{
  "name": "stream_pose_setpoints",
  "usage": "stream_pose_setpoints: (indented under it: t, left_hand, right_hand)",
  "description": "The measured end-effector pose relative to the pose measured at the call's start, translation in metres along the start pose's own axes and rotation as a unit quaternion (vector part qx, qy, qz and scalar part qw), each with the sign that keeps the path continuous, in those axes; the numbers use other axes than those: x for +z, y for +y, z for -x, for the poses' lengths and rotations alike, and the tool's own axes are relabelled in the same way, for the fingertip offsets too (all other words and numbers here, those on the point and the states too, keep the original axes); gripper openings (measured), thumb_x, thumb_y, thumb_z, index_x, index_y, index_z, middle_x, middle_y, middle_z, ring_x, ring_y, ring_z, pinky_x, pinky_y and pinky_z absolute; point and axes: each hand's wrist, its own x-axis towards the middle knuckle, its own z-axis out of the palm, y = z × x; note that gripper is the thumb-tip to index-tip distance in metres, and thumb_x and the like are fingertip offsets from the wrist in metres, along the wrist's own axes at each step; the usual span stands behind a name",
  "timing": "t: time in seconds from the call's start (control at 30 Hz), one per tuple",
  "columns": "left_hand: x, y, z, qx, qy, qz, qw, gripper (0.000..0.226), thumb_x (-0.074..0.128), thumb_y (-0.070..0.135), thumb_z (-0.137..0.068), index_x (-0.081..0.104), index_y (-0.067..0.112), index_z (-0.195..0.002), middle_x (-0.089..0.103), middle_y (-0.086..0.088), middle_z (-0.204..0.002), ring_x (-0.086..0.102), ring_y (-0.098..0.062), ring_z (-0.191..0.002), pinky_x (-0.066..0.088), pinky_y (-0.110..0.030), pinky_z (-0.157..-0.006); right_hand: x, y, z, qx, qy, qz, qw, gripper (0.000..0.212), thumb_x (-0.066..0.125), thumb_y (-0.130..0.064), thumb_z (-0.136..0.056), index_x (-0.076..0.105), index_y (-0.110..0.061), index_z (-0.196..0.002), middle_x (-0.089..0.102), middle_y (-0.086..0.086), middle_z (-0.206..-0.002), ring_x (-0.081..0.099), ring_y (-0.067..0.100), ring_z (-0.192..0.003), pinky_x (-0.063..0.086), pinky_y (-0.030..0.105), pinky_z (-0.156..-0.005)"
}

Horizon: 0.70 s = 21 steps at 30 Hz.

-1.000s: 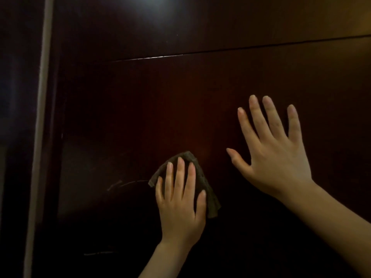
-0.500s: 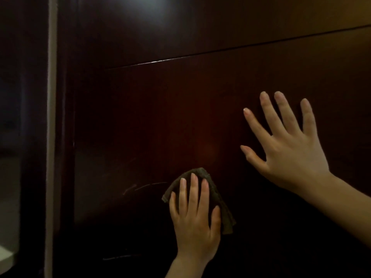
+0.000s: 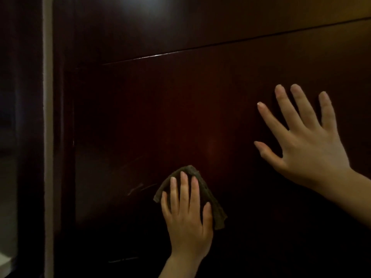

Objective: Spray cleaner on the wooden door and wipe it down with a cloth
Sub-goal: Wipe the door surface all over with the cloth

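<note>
Head view, general: I have one wide-angle look, forward and down, in dim light, and dark wood fills nearly all of it.
Wooden door point(image 3: 200, 107): dark reddish-brown and glossy. It stands upright directly in front of me and takes up the centre and right of the view.
Panel seam point(image 3: 220, 44): a thin line crosses the door's upper part, rising slightly towards the right, with a small bright glint along it.
Glare point(image 3: 144, 15): a soft patch of reflected light sits near the top of the door.
Cloth point(image 3: 214, 213): small, dark olive-brown, with a textured weave. It lies flat against the lower centre of the door, under my left hand, and its edges show above the fingertips and past the thumb side.
Left hand point(image 3: 188, 223): it comes up from the bottom edge with the fingers straight and close together. The palm presses the cloth onto the wood and nothing is gripped.
Right hand point(image 3: 309, 149): it is up and to the right of the cloth, well apart from it, with fingers and thumb spread wide. It rests flat on the bare door and holds nothing.
Surface marks point(image 3: 138, 188): faint pale streaks sit just left of the cloth. In this light I cannot tell whether they are scratches or residue.
Pale vertical strip point(image 3: 47, 137): it runs top to bottom at the door's left edge, with darkness beyond it.
Pale object point(image 3: 6, 259): a light shape shows at the bottom left corner, too little of it to identify.
</note>
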Motion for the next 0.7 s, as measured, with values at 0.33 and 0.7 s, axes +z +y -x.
stream_pose_setpoints:
  t: [0.33,0.7]
  left_hand:
    - [-0.011,-0.022,-0.029,0.035,0.006,-0.003,0.999,0.051,0.011,0.042,-0.1,0.015,0.017,-0.144,0.013,-0.002,-0.151,0.013,-0.024,-0.141,0.008,-0.043,-0.113]
    - [-0.018,-0.054,-0.043,0.038,0.026,-0.017,0.999,0.052,0.014,0.042,-0.1,0.019,0.015,-0.144,0.019,-0.008,-0.15,0.017,-0.027,-0.14,0.012,-0.045,-0.111]
  right_hand:
    - [-0.006,-0.028,-0.016,0.02,0.002,-0.027,0.999,0.069,0.025,-0.052,-0.089,0.03,-0.01,-0.144,0.018,0.019,-0.154,0.009,0.031,-0.143,0.0,0.053,-0.112]
    - [0.014,-0.102,-0.049,0.007,0.021,-0.043,0.999,0.068,0.028,-0.054,-0.09,0.027,-0.015,-0.146,0.015,0.018,-0.155,0.007,0.034,-0.143,0.0,0.058,-0.111]
